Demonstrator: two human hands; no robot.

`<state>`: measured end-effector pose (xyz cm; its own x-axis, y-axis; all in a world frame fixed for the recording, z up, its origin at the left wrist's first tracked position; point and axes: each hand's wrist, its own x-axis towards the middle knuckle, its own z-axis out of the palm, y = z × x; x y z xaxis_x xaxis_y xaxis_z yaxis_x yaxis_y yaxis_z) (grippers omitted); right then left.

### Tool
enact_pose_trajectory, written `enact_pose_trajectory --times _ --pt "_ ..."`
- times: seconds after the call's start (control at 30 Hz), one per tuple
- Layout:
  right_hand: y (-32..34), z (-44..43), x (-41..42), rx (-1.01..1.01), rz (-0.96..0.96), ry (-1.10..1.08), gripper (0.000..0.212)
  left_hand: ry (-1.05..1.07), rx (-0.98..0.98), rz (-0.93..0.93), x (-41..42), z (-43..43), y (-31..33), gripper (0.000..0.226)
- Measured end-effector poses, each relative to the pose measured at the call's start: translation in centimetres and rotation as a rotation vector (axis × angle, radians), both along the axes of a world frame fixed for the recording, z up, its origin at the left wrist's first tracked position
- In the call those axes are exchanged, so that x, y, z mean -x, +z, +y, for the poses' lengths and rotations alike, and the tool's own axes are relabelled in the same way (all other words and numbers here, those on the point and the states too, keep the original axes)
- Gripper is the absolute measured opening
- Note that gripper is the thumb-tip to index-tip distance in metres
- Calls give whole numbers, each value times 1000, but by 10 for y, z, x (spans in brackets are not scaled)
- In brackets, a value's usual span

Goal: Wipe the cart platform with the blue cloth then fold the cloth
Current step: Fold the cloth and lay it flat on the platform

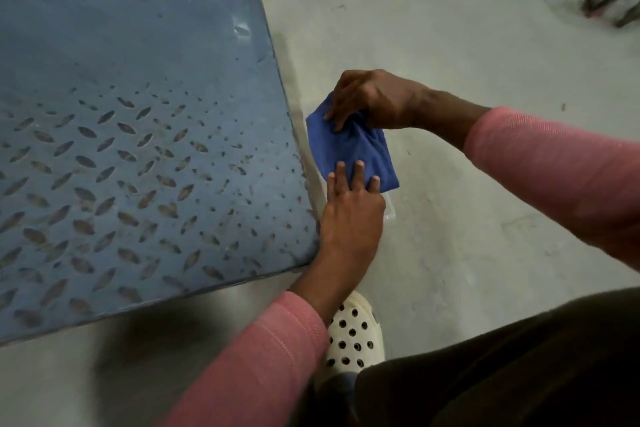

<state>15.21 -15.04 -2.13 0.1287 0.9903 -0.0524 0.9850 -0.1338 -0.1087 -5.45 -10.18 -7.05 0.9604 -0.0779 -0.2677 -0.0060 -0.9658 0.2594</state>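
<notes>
- The cart platform [138,97] no longer has the cloth on it, so I judge the wiping done. Dark worn marks sit in its tread pattern, and I cannot tell whether it is truly clean.
- The blue cloth [349,149] lies on the concrete floor [485,236], just beside the platform's right edge. It is already a small, thick, rumpled packet, bunched at its far end, so the folding looks under way but not finished.
- The right hand [375,99] pinches that bunched far end with curled fingers.
- The left hand [351,215] presses the near edge flat, fingers straight, gripping nothing.
- A clear sliver [389,210] peeks from beneath the cloth; I cannot tell what it is.
</notes>
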Motion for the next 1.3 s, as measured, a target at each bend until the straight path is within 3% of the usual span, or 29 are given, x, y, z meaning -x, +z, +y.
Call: enact_pose_trajectory --times 0.2,0.43,0.6,0.7,0.8,0.9,1.0,1.07,1.17,1.3 --pt "-43 -16 1 14 57 37 54 82 27 143 -4 -18 -37 62" --pt "-68 -10 -5 167 41 -20 41 30 -96 111 -9 -19 -68 67" --pt "-84 -8 -1 287 164 -288 31 10 -169 107 -16 -17 -69 70" --pt "-96 -9 0 168 146 -187 34 35 -179 116 -16 -18 -70 74" --pt "-97 -11 3 137 82 -120 55 96 -85 61 -12 -24 -72 71" --pt "-96 -12 -1 137 -37 -35 53 141 -13 23 -3 -29 -75 74" --pt "-86 -12 -8 181 -77 -106 41 138 -7 57 6 -31 -74 87" --pt "-86 -12 -7 300 -88 -66 36 129 -9 93 8 -30 -71 91" --pt "-91 -9 -4 524 -101 -40 49 141 -42 90 7 -27 -67 92" --pt "-88 2 -5 450 -185 -76 33 200 -68 112 10 -19 -62 90"
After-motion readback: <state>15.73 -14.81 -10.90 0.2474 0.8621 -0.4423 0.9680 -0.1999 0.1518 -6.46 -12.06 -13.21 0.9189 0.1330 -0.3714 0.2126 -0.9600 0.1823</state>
